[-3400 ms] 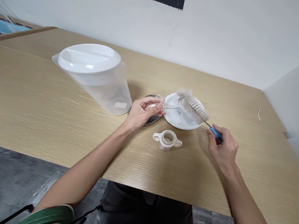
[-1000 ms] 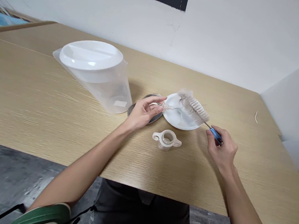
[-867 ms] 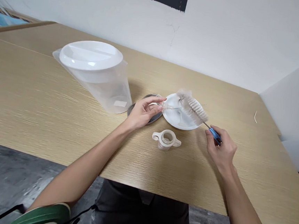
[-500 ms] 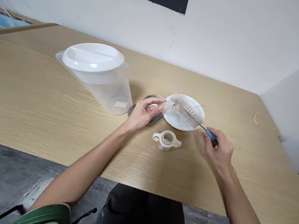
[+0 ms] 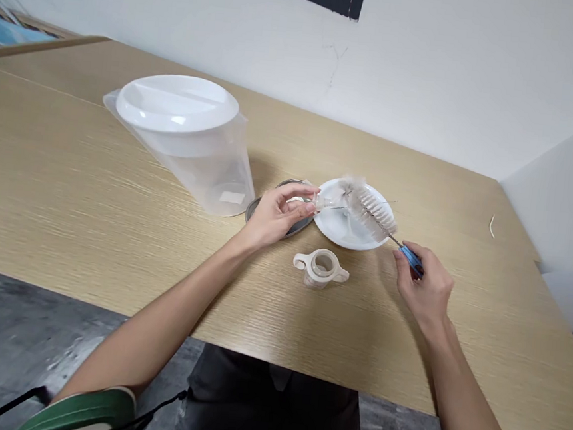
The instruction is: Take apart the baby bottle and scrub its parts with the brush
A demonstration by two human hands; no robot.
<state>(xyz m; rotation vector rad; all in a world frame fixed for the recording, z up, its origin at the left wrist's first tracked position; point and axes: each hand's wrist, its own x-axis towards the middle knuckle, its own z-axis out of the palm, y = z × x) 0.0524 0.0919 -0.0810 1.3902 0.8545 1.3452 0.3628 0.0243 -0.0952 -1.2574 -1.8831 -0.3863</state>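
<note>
My right hand (image 5: 424, 280) grips the blue handle of a bottle brush (image 5: 374, 213); its white bristles slant up to the left over a white plate (image 5: 332, 236). Between the thumb and fingers of my left hand (image 5: 284, 211) is a small clear piece, which looks like a baby bottle nipple (image 5: 323, 203). The brush tip is close to it, and I cannot tell whether they touch. Nearer to me stands a small clear baby bottle (image 5: 319, 271) with a two-handled cream ring and an open top. My left hand partly covers a round metal lid or dish (image 5: 301, 228).
A tall translucent pitcher (image 5: 195, 160) with a white lid stands at the left on the wooden table (image 5: 92, 191). A small pale curved strip (image 5: 491, 226) lies at the far right. The white wall (image 5: 419, 73) rises behind the table's back edge.
My right hand and the brush have shifted slightly right, drawing the bristles away from the clear piece. The left hand keeps its pinch in nearly the same place.
</note>
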